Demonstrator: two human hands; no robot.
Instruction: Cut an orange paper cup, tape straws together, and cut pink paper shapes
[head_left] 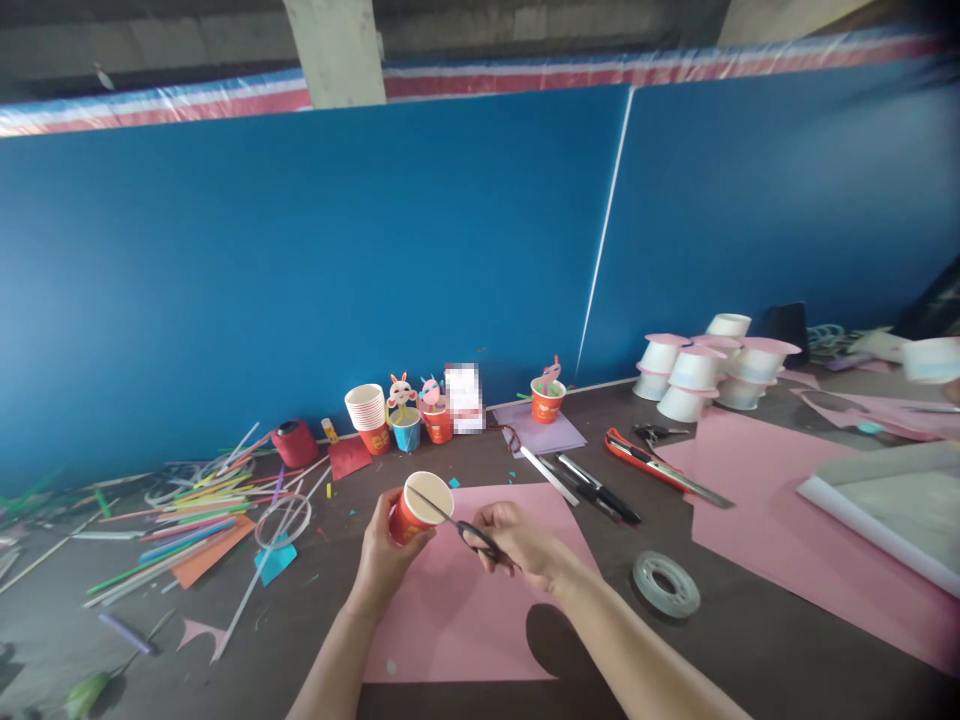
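My left hand point(382, 560) grips a red paper cup point(417, 510) with a white inside, tilted so its mouth faces up and right. My right hand point(521, 540) holds black scissors point(457, 522); their blades reach across the cup's rim. Both hands hover over a pink paper sheet point(465, 610) lying on the dark table.
Coloured straws point(180, 510) litter the left. Decorated cups point(409, 420) and a cup stack point(367, 415) stand by the blue wall. A red utility knife point(637, 455), pens point(592, 485), a tape roll point(666, 583), white cups point(705, 370) and larger pink sheets point(772, 520) lie to the right.
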